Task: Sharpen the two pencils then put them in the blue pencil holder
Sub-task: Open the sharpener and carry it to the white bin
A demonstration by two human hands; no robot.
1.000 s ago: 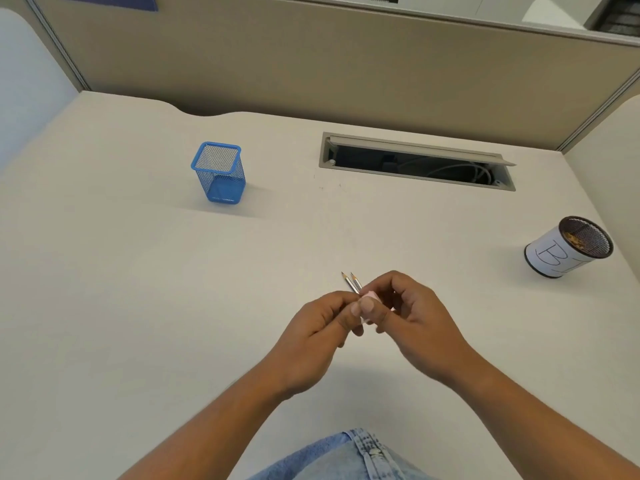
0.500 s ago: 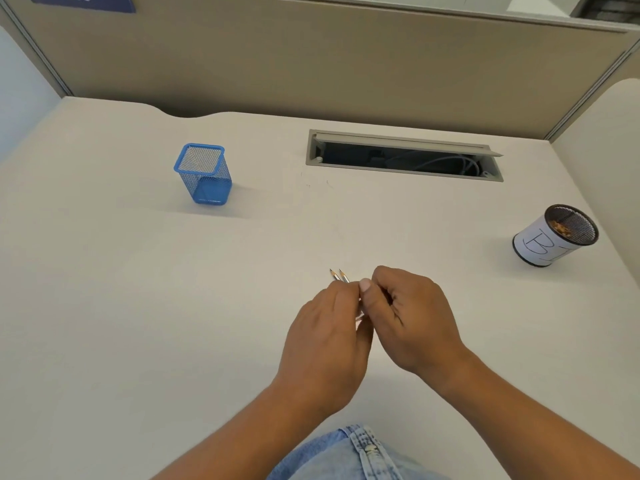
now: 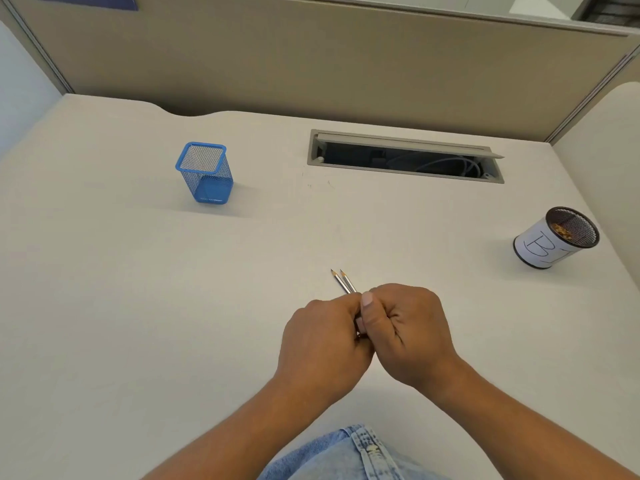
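Two thin pencils point(image 3: 344, 281) stick out side by side from between my hands, their sharp tips pointing up and left just above the desk. My left hand point(image 3: 322, 344) is closed around their shafts. My right hand point(image 3: 412, 334) is curled tight against it, thumb pressed on the pencils. A sliver of a small pale pink thing point(image 3: 358, 323), perhaps the sharpener, shows between the hands; the rest is hidden. The blue mesh pencil holder point(image 3: 206, 174) stands upright and empty, far up and left of my hands.
A black mesh cup wrapped in white paper point(image 3: 554, 239), holding shavings, stands at the right edge of the desk. An open cable slot point(image 3: 405, 157) with wires lies at the back. A beige partition point(image 3: 311, 57) walls the far side.
My hands have closed tighter together, and the pink thing seen a second ago is now almost covered. The pencils still point up and left.
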